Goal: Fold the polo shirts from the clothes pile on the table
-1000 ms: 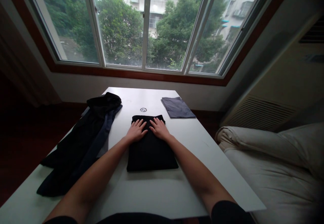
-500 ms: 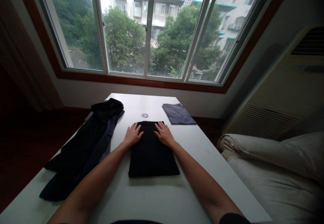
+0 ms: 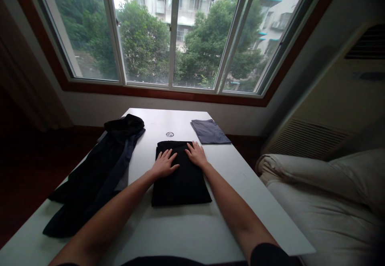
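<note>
A black garment point(image 3: 182, 187), folded into a flat rectangle, lies on the white table point(image 3: 168, 234) in front of me. My left hand point(image 3: 164, 163) rests on its left half, palm down with the fingers spread. Near the far right corner, my right hand point(image 3: 196, 154) also lies flat on the cloth, fingers apart. Neither hand grips anything. Which kind of garment it is, the folds hide.
Dark clothes point(image 3: 99, 173) lie in a loose heap along the table's left side. A folded grey cloth point(image 3: 210, 131) sits at the far right edge. Beyond the black garment is a small round emblem point(image 3: 170, 134). A beige sofa point(image 3: 315, 193) stands to the right.
My left hand has slid inward and nearer to me over the black garment. My right hand has shifted slightly at the far right corner. The view has moved a little.
</note>
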A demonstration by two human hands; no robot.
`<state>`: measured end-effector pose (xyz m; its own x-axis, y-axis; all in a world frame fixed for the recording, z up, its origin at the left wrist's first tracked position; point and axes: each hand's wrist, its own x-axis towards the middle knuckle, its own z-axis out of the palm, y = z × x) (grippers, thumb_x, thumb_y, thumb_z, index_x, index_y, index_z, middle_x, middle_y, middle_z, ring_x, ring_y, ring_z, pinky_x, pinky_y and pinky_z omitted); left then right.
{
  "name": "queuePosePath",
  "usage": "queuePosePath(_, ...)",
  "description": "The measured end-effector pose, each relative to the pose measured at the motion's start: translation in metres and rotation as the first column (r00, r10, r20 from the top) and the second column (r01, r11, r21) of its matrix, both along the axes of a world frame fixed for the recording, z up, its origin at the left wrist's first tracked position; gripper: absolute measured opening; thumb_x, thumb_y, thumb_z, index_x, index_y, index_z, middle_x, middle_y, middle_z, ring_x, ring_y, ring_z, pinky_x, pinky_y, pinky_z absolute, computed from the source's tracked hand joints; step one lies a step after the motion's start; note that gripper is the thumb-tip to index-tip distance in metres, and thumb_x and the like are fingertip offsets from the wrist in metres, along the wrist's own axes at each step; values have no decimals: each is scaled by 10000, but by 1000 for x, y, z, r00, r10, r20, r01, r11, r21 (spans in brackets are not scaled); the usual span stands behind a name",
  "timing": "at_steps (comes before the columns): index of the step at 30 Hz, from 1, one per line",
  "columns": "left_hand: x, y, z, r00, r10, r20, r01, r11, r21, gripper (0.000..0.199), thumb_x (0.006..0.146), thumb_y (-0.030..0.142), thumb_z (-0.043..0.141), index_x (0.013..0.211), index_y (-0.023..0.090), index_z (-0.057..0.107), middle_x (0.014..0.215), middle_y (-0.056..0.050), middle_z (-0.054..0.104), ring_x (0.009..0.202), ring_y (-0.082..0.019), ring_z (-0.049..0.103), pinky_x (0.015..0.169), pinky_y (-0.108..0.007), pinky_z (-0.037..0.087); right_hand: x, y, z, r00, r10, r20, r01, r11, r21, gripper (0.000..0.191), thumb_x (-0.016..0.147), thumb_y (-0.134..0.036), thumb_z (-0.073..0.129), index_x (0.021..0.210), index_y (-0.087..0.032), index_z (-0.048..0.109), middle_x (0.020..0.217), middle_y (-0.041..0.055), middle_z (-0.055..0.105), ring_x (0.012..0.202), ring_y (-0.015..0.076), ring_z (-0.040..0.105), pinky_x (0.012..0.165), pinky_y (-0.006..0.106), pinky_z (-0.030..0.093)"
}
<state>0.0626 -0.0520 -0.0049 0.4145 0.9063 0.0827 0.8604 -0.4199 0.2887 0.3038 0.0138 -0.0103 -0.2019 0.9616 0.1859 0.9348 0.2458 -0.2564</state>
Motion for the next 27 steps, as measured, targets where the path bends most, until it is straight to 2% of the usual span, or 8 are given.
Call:
queuePosePath(4, -12, 17, 0, 997, 79, 12, -79, 997, -8, 721, 989, 653, 430, 1614, 295, 378, 1722, -75, 211, 1597, -328, 122, 1271, -557, 92, -17, -13, 2, 995, 100, -21, -97, 988, 124, 622, 1066, -473, 440, 1635, -246, 335, 1713, 113, 178, 1584, 287, 160, 1266, 513, 149)
queuePosePath(8, -28, 33, -2, 980, 201, 10, -201, 979, -21, 686, 1001, 611, 416, 1612, 303, 372, 1726, -76, 194, 1598, -343, 98, 1250, -603, 106, -33, -18, -2, 956, 291, 18, -292, 956, 30, 603, 1065, -538, 418, 1614, -291, 382, 1699, 77, 244, 1579, 271, 189, 1267, 502, 163)
queuePosePath(10, -35, 36, -4, 971, 241, 3, -240, 971, -13, 678, 1005, 610, 404, 1606, 297, 383, 1721, -85, 213, 1592, -358, 120, 1239, -624, 118, -33, -16, -4, 958, 284, 31, -283, 959, -26, 629, 1058, -588, 406, 1615, -297, 378, 1699, 78, 243, 1584, 275, 172, 1268, 512, 144)
queuePosePath(15, -38, 27, 2, 960, 280, 13, -280, 956, 85, 626, 1012, 557, 424, 1557, 251, 464, 1687, -111, 310, 1567, -371, 201, 1238, -618, 145, -14, -4, -3, 995, 97, 18, -96, 994, -61, 635, 1061, -589, 395, 1620, -289, 364, 1709, 91, 199, 1591, 286, 130, 1258, 540, 133)
queuePosePath(18, -22, 13, 10, 975, 219, 34, -221, 966, 132, 587, 1001, 523, 474, 1514, 241, 516, 1668, -116, 352, 1563, -357, 219, 1249, -594, 153, -5, 0, -3, 1000, 27, 2, -27, 998, -50, 627, 1064, -561, 400, 1620, -272, 368, 1712, 103, 180, 1590, 298, 130, 1250, 543, 158)
queuePosePath(21, 6, -4, 13, 998, 55, 28, -58, 993, 106, 631, 986, 583, 480, 1518, 246, 523, 1666, -124, 350, 1565, -369, 218, 1252, -607, 157, -3, 2, -6, 1000, 15, -1, -15, 1000, -4, 596, 1067, -500, 414, 1608, -251, 395, 1702, 112, 220, 1583, 294, 166, 1250, 530, 178)
queuePosePath(24, 29, -18, 10, 999, -49, 1, 49, 998, 40, 730, 976, 660, 444, 1577, 244, 457, 1683, -141, 301, 1571, -385, 201, 1252, -627, 143, -3, 3, -9, 1000, 1, -11, 0, 999, 40, 545, 1071, -416, 403, 1581, -229, 443, 1680, 113, 291, 1565, 279, 231, 1247, 499, 216)
queuePosePath(27, 31, -18, 5, 997, -79, -2, 79, 997, 21, 743, 995, 689, 375, 1612, 276, 399, 1707, -116, 240, 1579, -367, 189, 1260, -601, 133, -2, 3, -8, 1000, -1, -31, 3, 998, 59, 526, 1067, -359, 396, 1562, -198, 470, 1663, 119, 329, 1551, 270, 271, 1248, 469, 238)
